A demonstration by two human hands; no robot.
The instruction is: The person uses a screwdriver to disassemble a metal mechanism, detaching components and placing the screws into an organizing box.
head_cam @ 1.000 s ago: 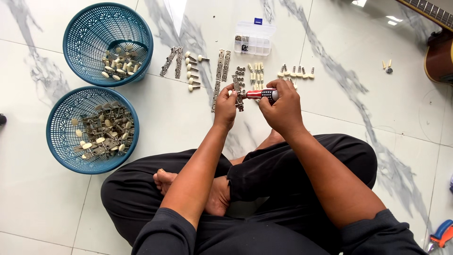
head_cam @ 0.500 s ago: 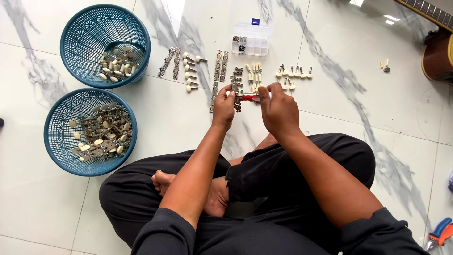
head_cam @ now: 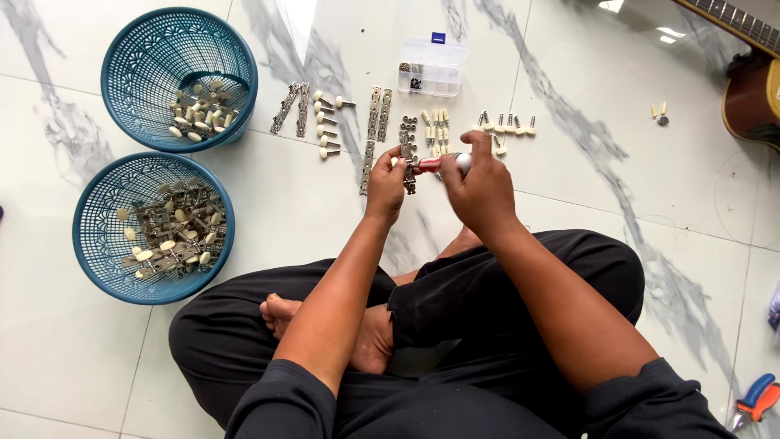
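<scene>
I sit cross-legged on a white marbled floor. My right hand (head_cam: 479, 189) grips a red-handled screwdriver (head_cam: 437, 162) that points left. My left hand (head_cam: 387, 185) pinches a small metal tuner part (head_cam: 409, 169) at the screwdriver's tip. Both hands are held together above the floor, just in front of rows of metal tuner strips (head_cam: 374, 130) and cream-knobbed tuning pegs (head_cam: 326, 123) laid out on the tiles.
Two blue plastic baskets stand at the left: the far one (head_cam: 179, 77) holds cream pegs, the near one (head_cam: 153, 228) holds tuner assemblies. A clear compartment box (head_cam: 431, 71) lies beyond the parts. A guitar body (head_cam: 751, 89) is at top right, pliers (head_cam: 756, 400) at bottom right.
Both hands have shifted slightly away from me and down towards the laid-out parts, still working the screwdriver against the small part.
</scene>
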